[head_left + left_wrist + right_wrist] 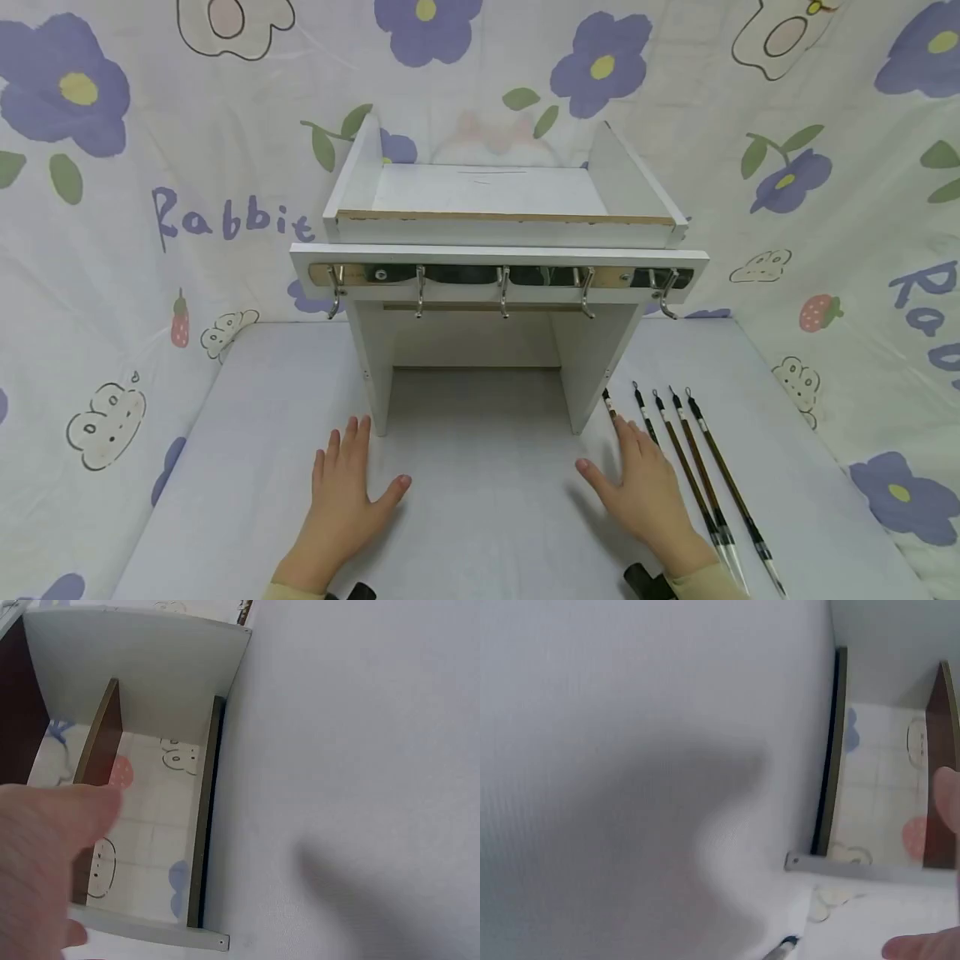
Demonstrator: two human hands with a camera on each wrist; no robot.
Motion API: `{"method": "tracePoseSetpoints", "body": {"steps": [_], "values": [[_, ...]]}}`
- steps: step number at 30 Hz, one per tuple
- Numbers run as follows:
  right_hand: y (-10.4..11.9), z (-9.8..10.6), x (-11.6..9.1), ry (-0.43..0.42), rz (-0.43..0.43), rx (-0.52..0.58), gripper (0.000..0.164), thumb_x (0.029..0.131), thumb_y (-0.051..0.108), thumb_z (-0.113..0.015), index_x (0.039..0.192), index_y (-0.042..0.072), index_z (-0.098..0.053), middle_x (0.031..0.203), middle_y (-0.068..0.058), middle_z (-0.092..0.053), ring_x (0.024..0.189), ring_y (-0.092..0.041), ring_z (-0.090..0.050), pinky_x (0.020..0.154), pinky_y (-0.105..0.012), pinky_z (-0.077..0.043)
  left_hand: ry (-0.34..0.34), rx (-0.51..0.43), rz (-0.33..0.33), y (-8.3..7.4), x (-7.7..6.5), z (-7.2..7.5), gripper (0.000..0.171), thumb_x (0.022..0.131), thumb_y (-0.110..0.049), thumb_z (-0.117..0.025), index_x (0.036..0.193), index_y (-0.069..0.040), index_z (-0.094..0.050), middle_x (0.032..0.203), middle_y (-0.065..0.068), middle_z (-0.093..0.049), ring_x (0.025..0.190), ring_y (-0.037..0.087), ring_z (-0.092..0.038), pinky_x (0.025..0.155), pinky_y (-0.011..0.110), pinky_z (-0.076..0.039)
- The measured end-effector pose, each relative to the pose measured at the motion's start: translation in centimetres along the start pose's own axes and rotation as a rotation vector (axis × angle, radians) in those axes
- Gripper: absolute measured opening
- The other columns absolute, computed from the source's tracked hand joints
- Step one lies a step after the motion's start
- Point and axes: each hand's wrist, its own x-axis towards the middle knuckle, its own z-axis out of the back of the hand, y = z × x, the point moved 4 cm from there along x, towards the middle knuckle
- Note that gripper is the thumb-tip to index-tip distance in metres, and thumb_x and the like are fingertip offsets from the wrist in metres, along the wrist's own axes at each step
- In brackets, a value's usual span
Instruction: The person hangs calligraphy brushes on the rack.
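Observation:
A white shelf rack (498, 258) stands upright in the middle of the table, with a row of metal hooks (504, 292) along its front rail. My left hand (341, 500), fingers straight and thumb spread, hovers before the rack's left side panel and holds nothing. On the other side my right hand (645, 496) is likewise spread and holds nothing. Several brushes (729, 483) with dark loop-topped handles lie to its right; its fingers partly cover the leftmost ones. Whether they touch a brush, I cannot tell. The left wrist view shows my left thumb (82, 814) before the rack's open frame.
The white table surface (480, 517) stretches in front of the rack. Behind and at both sides hangs a white cloth (247, 133) printed with purple flowers and rabbits. An open tray-like shelf (487, 192) tops the rack. Black wrist devices (645, 581) sit at both wrists.

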Motion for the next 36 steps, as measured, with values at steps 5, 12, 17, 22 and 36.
{"method": "tracePoseSetpoints", "body": {"steps": [5,12,17,22,36], "values": [[-1.9,0.3,0.8,0.003,-0.091,0.168,0.097,0.087,0.065,-0.055,0.148,-0.005,-0.027,0.144,-0.031,-0.036,0.129,-0.048,-0.037,0.101,-0.064,-0.035,-0.076,-0.174,0.035,0.0,1.0,0.7,0.097,0.087,-0.052,-0.066,0.155,-0.009,-0.013,0.156,0.02,-0.022,0.141,0.044,-0.019,0.112,0.061,-0.019],[-4.4,0.2,1.9,0.031,-0.237,0.341,0.093,0.087,0.061,-0.06,0.149,0.001,-0.026,0.144,-0.025,-0.039,0.13,-0.041,-0.039,0.1,-0.059,-0.04,-0.197,-0.403,0.034,-0.7,2.5,2.4,0.09,0.088,-0.041,-0.069,0.156,-0.021,-0.013,0.157,0.002,-0.026,0.142,0.023,-0.027,0.113,0.047,-0.029],[-5.8,-0.4,2.3,0.047,-0.296,0.436,0.088,0.089,0.055,-0.062,0.149,0.001,-0.027,0.141,-0.025,-0.042,0.127,-0.039,-0.043,0.101,-0.054,-0.043,-0.245,-0.509,-0.029,-1.2,3.9,3.1,0.087,0.089,-0.032,-0.07,0.155,-0.018,-0.016,0.155,-0.002,-0.029,0.14,0.018,-0.03,0.113,0.037,-0.03],[-6.2,-0.6,2.8,0.066,-0.331,0.509,0.092,0.086,0.06,-0.061,0.15,0.004,-0.026,0.141,-0.021,-0.043,0.125,-0.035,-0.044,0.098,-0.051,-0.046,-0.263,-0.549,-0.065,-2.0,5.0,3.9,0.083,0.09,-0.027,-0.071,0.154,-0.011,-0.021,0.154,0.004,-0.032,0.138,0.022,-0.035,0.111,0.039,-0.033],[-6.7,-1.4,4.3,0.062,-0.341,0.455,0.066,0.092,0.036,-0.066,0.142,0.002,-0.04,0.124,-0.018,-0.054,0.108,-0.031,-0.056,0.085,-0.042,-0.053,-0.288,-0.612,-0.027,-2.0,8.0,5.2,0.066,0.092,-0.018,-0.067,0.15,-0.016,-0.035,0.142,0.009,-0.048,0.125,0.025,-0.051,0.099,0.038,-0.047]]}}
